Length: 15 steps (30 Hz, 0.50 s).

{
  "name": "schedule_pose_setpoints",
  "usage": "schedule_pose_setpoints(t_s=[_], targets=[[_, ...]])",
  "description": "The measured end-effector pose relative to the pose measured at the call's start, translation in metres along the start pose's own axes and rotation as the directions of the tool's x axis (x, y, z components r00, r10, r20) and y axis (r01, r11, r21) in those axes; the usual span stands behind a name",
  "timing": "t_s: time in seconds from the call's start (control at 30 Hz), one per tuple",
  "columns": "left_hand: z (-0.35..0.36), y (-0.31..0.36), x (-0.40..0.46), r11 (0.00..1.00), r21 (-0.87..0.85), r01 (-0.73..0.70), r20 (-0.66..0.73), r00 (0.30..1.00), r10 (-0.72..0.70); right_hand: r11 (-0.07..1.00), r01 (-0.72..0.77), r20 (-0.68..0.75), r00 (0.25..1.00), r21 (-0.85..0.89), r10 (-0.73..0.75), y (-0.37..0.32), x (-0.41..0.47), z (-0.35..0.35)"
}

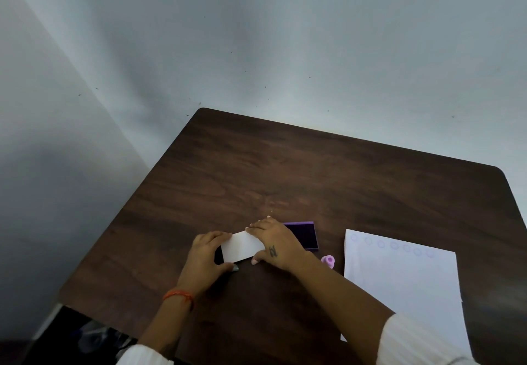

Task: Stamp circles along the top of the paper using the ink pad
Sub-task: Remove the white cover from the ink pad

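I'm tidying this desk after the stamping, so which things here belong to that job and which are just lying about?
Belong to the job:
paper with a row of circles along its top
purple ink pad
white lid, held by both hands
pink stamp

Just lying about:
dark bundle below the table's near-left corner, too dim to identify

Dark brown wood-grain table [285, 170], smooth with a dull sheen; matt white paper sheet [405, 287]; pink plastic round stamp [328, 260], slightly glossy; white ribbed cloth sleeve [413, 342].
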<state>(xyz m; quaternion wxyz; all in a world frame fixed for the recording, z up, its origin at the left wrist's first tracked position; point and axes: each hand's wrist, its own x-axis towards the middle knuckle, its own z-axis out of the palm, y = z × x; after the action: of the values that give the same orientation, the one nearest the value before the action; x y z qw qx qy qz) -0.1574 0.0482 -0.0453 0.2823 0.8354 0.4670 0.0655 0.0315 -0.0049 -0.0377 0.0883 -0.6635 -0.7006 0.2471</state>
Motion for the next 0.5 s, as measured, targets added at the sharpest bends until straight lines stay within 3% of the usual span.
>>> schedule_pose_setpoints(t_s=[0.3,0.5], targets=[[-0.001,0.004,0.001,1.000,0.003,0.010,0.028,1.000,-0.010,1.000,0.026,-0.004,1.000,0.004,-0.026,0.001,-0.008,0.004],[-0.004,0.045,0.007,0.984,-0.120,-0.134,-0.123,0.985,0.119,0.986,0.074,-0.303,0.953,0.149,-0.026,0.002,-0.026,-0.022]])
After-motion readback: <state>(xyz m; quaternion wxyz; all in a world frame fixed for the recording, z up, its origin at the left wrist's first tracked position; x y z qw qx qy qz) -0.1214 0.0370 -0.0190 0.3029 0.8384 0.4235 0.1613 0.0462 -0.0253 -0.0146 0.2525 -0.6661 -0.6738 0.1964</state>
